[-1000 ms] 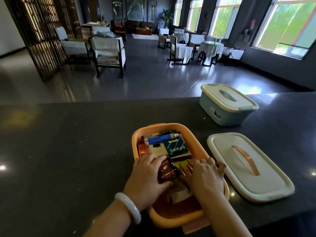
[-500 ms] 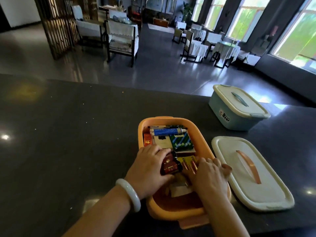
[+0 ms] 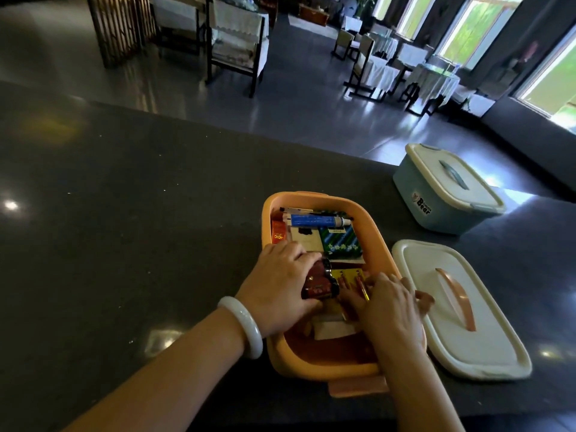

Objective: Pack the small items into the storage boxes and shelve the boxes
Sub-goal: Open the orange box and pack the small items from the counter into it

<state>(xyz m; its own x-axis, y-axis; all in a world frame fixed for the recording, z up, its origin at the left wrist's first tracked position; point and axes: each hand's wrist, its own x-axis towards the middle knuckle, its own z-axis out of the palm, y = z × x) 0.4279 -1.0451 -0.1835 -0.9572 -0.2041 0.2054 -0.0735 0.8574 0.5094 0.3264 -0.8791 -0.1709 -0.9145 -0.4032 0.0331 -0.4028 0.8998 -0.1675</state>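
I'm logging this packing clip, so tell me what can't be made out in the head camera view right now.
- Blue box: contents hidden by its closed lid.
- Orange box: near items and floor covered by the left hand and right hand.
- Right hand: fingertips curl out of sight, so its grasp is unclear.
- Dark red item: label too blurred to read.
- Loose lid: underside faces the counter.

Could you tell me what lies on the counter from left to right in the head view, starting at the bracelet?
White bracelet → left hand → orange box → loose white lid. The blue lidded box sits farther back, overlapping the lid's span.
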